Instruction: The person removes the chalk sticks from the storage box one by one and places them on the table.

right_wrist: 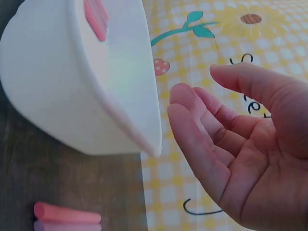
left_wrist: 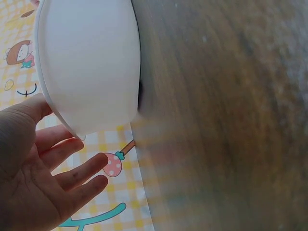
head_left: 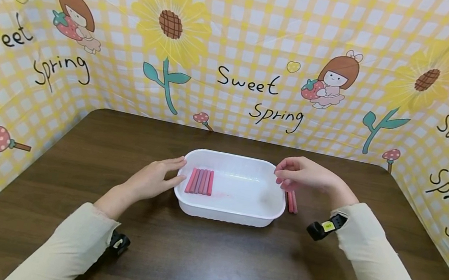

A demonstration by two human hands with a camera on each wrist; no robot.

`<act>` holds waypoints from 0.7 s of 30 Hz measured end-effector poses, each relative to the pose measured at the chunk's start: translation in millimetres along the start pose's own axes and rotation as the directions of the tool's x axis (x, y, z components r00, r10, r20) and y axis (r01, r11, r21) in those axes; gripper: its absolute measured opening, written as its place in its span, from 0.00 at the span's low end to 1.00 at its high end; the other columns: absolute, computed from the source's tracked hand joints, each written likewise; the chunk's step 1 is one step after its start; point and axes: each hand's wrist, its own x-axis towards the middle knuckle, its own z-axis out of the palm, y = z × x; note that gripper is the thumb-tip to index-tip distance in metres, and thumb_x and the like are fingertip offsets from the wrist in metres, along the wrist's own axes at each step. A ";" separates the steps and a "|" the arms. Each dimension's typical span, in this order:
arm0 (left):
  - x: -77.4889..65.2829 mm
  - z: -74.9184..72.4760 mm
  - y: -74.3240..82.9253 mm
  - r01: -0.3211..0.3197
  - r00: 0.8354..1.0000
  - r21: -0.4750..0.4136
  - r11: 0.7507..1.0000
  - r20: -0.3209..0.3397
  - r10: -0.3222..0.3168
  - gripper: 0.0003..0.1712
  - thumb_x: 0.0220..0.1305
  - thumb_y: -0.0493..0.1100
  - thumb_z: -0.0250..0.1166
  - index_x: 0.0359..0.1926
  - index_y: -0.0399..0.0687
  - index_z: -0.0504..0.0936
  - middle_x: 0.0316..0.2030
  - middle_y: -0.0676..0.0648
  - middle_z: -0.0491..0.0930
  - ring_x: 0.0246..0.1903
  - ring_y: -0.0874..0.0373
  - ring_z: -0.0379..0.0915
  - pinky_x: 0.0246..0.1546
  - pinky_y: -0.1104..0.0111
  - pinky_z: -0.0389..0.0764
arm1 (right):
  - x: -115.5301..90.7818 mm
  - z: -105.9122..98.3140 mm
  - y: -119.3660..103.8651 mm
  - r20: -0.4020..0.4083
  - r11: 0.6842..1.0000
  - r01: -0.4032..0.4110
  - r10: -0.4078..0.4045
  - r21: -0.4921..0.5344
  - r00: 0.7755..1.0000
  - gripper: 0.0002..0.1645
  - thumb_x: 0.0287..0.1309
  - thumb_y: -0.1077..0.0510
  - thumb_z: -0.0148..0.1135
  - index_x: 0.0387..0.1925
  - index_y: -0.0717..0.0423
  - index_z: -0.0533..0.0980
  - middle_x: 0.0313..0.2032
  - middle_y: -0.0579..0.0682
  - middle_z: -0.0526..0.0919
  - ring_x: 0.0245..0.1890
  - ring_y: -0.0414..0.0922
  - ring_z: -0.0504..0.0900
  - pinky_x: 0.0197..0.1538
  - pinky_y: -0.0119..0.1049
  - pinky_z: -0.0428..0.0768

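Observation:
A white plastic basin [head_left: 240, 207] stands on the table. Inside, at its left end, several pink and purple chalk-like sticks [head_left: 200, 181] lie side by side. My left hand [head_left: 152, 177] is at the basin's left end, its thumb and some fingertips touching the rim, the other fingers spread. My right hand [head_left: 304, 173] hovers by the right end of the rim. In the right wrist view, nothing lies between its thumb and loosely bent fingers [right_wrist: 192, 130]. Below this hand, more such sticks [head_left: 291, 202] lie together on the table, right of the basin, partly hidden in the head view.
The dark wooden table [head_left: 206, 263] reaches back to a yellow checked cloth [head_left: 239, 40] that hangs behind it and along both sides. A faint pink smudge marks the basin's floor. Black cameras sit on both wrists.

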 end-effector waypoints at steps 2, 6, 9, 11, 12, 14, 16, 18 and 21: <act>0.2 -0.1 -0.3 0.003 1.000 0.001 1.000 0.002 -0.003 0.30 0.67 0.49 0.55 0.65 0.39 0.65 0.67 0.40 0.63 0.66 0.42 0.60 0.65 0.48 0.63 | 2.5 1.5 -4.0 0.006 1.000 0.004 -0.004 -0.005 1.000 0.25 0.62 0.50 0.56 0.52 0.66 0.69 0.43 0.63 0.80 0.34 0.45 0.80 0.44 0.37 0.84; 0.0 0.1 -0.2 0.001 1.000 0.004 1.000 0.002 -0.001 0.30 0.67 0.50 0.55 0.65 0.39 0.65 0.67 0.40 0.63 0.66 0.42 0.60 0.65 0.48 0.63 | 6.7 4.6 -10.8 0.021 1.000 0.009 -0.009 0.001 1.000 0.25 0.62 0.50 0.56 0.52 0.65 0.70 0.45 0.64 0.80 0.35 0.45 0.81 0.44 0.37 0.84; -0.4 -0.3 1.1 0.001 1.000 0.003 1.000 0.002 -0.001 0.30 0.67 0.50 0.55 0.65 0.39 0.66 0.67 0.40 0.63 0.66 0.42 0.60 0.65 0.48 0.63 | 8.8 7.1 -15.9 0.033 1.000 0.011 -0.012 0.016 0.999 0.25 0.62 0.50 0.57 0.53 0.65 0.69 0.45 0.63 0.79 0.37 0.46 0.81 0.45 0.38 0.83; -0.6 -0.4 1.5 0.000 1.000 0.004 1.000 0.003 0.000 0.30 0.67 0.50 0.55 0.65 0.39 0.66 0.67 0.39 0.63 0.66 0.41 0.60 0.65 0.48 0.63 | 10.3 8.7 -19.1 0.042 1.000 0.016 -0.017 0.024 0.999 0.26 0.62 0.50 0.57 0.53 0.65 0.69 0.45 0.64 0.79 0.39 0.49 0.81 0.47 0.39 0.83; -0.5 -0.4 1.5 0.000 1.000 0.004 1.000 0.002 0.000 0.30 0.68 0.50 0.54 0.65 0.38 0.66 0.67 0.39 0.63 0.66 0.41 0.60 0.65 0.48 0.63 | 11.3 9.4 -20.5 0.047 1.000 0.019 -0.020 0.023 0.999 0.26 0.62 0.50 0.57 0.53 0.65 0.69 0.46 0.64 0.79 0.40 0.50 0.81 0.48 0.39 0.83; -0.3 -0.1 1.0 0.002 1.000 0.003 1.000 0.003 -0.002 0.30 0.68 0.50 0.54 0.65 0.38 0.66 0.67 0.39 0.63 0.66 0.42 0.59 0.65 0.48 0.63 | 13.4 11.0 -23.4 0.055 0.999 0.029 -0.030 0.023 0.998 0.25 0.62 0.51 0.57 0.53 0.66 0.69 0.47 0.66 0.78 0.43 0.55 0.80 0.49 0.41 0.83; -0.3 0.0 0.8 0.003 1.000 0.001 1.000 0.004 -0.003 0.30 0.68 0.50 0.54 0.65 0.38 0.65 0.67 0.39 0.63 0.66 0.42 0.59 0.65 0.48 0.62 | 16.0 12.6 -26.0 0.063 0.999 0.036 -0.038 0.020 0.997 0.24 0.62 0.52 0.56 0.53 0.65 0.69 0.48 0.66 0.78 0.46 0.59 0.80 0.49 0.41 0.82; -0.2 0.2 0.5 0.003 1.000 -0.001 1.000 0.006 -0.003 0.30 0.68 0.50 0.54 0.65 0.38 0.65 0.67 0.39 0.62 0.66 0.41 0.59 0.65 0.48 0.62 | 19.0 14.0 -28.4 0.070 0.999 0.043 -0.044 0.014 0.997 0.22 0.62 0.52 0.56 0.52 0.64 0.70 0.48 0.66 0.78 0.48 0.60 0.79 0.50 0.41 0.82; -0.5 0.0 1.6 0.003 1.000 -0.001 1.000 -0.004 -0.003 0.31 0.67 0.52 0.55 0.65 0.38 0.66 0.66 0.39 0.63 0.65 0.41 0.60 0.64 0.48 0.63 | 23.8 15.7 -32.2 0.074 0.999 0.048 -0.049 0.007 0.996 0.19 0.62 0.53 0.56 0.50 0.61 0.72 0.48 0.66 0.78 0.47 0.60 0.79 0.50 0.41 0.82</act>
